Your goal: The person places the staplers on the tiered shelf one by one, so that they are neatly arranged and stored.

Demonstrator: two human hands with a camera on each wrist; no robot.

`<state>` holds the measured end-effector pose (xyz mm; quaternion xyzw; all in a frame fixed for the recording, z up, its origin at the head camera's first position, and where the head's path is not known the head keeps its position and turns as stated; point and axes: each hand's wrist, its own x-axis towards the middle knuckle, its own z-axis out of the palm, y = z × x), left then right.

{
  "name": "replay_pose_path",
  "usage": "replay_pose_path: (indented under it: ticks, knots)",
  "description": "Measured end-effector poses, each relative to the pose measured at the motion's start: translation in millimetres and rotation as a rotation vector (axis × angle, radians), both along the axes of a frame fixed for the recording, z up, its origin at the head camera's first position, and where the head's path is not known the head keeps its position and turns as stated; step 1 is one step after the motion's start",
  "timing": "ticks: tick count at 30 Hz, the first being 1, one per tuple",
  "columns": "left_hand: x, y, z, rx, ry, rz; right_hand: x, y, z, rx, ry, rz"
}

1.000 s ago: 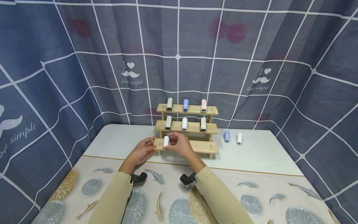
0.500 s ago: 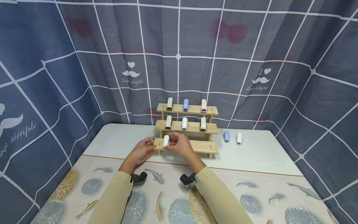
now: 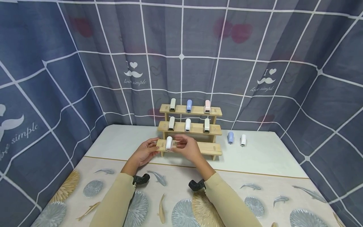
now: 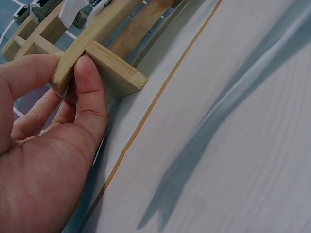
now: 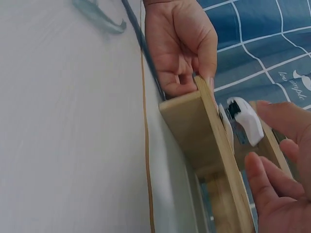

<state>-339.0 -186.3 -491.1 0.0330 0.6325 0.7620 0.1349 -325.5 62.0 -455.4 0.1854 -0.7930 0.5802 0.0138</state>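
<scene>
In the head view my left hand (image 3: 145,152) pinches the left end of the bottom tier of a three-tier wooden stand (image 3: 205,147). The left wrist view shows its fingers and thumb around the board end (image 4: 73,60). A small white stapler (image 3: 169,143) stands on that tier, close to the left hand. Just right of it is my right hand (image 3: 187,147), fingers loosely bent and apart, holding nothing. In the right wrist view its fingertips (image 5: 265,108) are beside the white stapler (image 5: 250,121), with a gap at the thumb.
The middle tier bears two beige staplers (image 3: 171,123) (image 3: 206,125) and a white one (image 3: 187,125). On the top tier are beige (image 3: 172,104), blue (image 3: 189,106) and pink (image 3: 207,107) ones. A blue (image 3: 230,137) and a white stapler (image 3: 243,140) lie on the table at right. A checked curtain (image 3: 181,75) hangs behind.
My right hand has let go of the white stapler and drawn slightly to the right. The stapler stays on the bottom tier. My left hand keeps its hold on the stand.
</scene>
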Motion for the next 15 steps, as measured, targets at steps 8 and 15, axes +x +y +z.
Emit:
replay_pose_path:
  ticks: [8,15]
  knots:
    - [-0.9,0.4,-0.2,0.015,0.012,-0.002,10.1,37.1,-4.7,-0.078,0.007,-0.021]
    - [-0.5,-0.1,-1.5,0.012,0.020,-0.008,16.3,74.6,-10.9,-0.132,0.048,-0.034]
